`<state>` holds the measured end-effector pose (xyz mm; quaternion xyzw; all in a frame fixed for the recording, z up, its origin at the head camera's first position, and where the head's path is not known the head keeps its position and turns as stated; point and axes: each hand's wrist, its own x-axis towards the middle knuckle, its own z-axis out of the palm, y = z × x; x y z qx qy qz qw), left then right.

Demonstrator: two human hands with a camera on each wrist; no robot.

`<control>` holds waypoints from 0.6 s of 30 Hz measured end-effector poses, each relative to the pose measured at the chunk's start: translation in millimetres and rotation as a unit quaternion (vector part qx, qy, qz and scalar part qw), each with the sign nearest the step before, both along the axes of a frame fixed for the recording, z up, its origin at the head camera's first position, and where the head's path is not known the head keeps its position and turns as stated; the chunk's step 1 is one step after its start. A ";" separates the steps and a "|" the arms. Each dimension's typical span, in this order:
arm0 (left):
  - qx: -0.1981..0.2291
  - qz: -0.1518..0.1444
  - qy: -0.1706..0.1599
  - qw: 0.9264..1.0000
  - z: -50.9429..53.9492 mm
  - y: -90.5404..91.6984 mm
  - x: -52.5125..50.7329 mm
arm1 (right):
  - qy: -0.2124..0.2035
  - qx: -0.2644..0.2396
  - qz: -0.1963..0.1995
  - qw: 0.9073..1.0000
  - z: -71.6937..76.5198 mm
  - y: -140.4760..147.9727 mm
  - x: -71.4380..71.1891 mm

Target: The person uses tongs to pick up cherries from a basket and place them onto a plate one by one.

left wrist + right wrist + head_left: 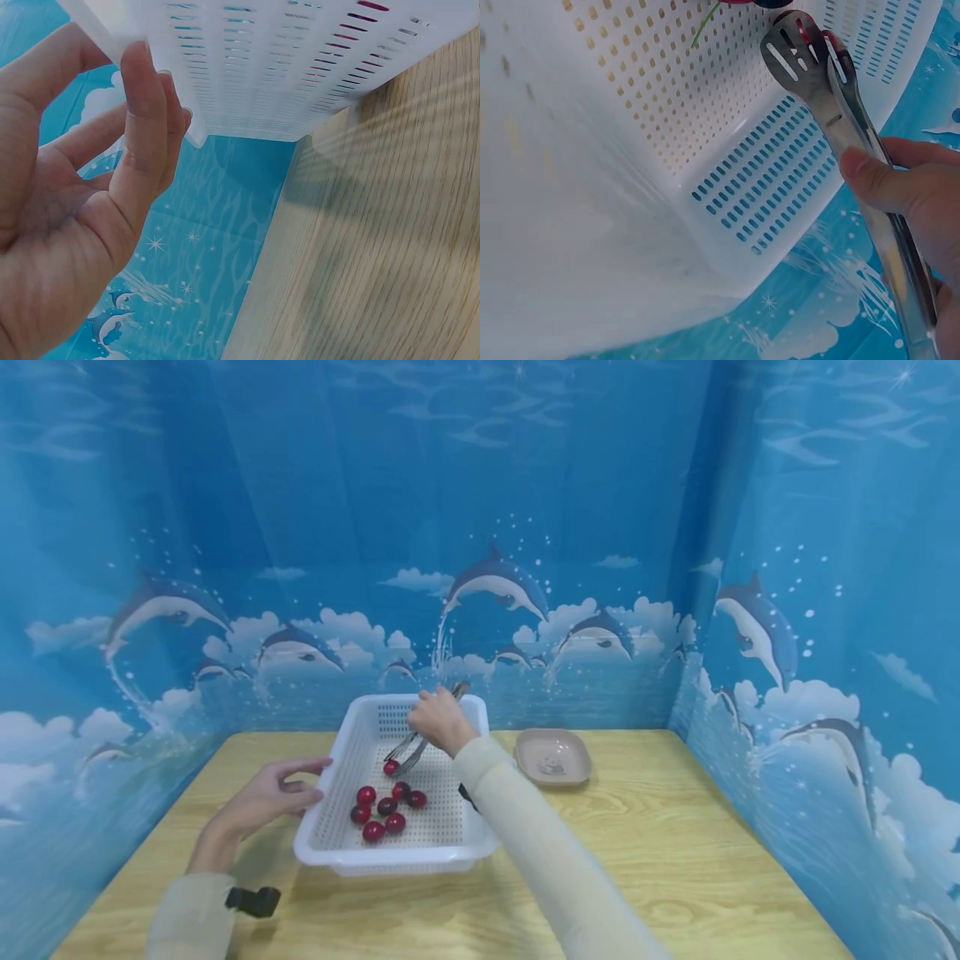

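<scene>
In the head view, my right hand (441, 720) grips metal tongs (412, 755) over the white plastic basket (322, 837). The tongs' heads are around a red cherry (391, 767) inside it. In the right wrist view, red shows between the slotted tong heads (784, 60), with the thumb along one arm of the tongs. Several dark red cherries (387, 807) lie nearer the basket's front. My left hand (262, 797) holds the basket's left rim; the left wrist view shows bent fingers (142, 90) at the outer wall beneath it.
A beige square dish (553, 757) with a small animal picture stands right of the basket, beyond my right forearm. Both stand on a wood-grain table (675, 860). Blue dolphin-print curtains (375, 527) close off the back and sides.
</scene>
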<state>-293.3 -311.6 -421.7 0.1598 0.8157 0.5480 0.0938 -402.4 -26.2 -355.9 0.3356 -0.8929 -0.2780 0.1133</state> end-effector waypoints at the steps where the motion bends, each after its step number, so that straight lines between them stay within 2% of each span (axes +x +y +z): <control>1: 0.000 -0.003 0.002 1.000 0.4 0.0 0.0 | 0.001 -0.002 0.004 1.000 1.1 0.6 0.1; 8: -0.002 0.004 -0.002 1.000 1.8 0.1 0.1 | -0.006 -0.024 0.020 0.999 5.2 4.6 0.4; 18: -0.002 0.004 -0.004 1.000 0.8 0.4 0.1 | -0.027 -0.031 0.029 0.999 -5.1 -6.9 3.7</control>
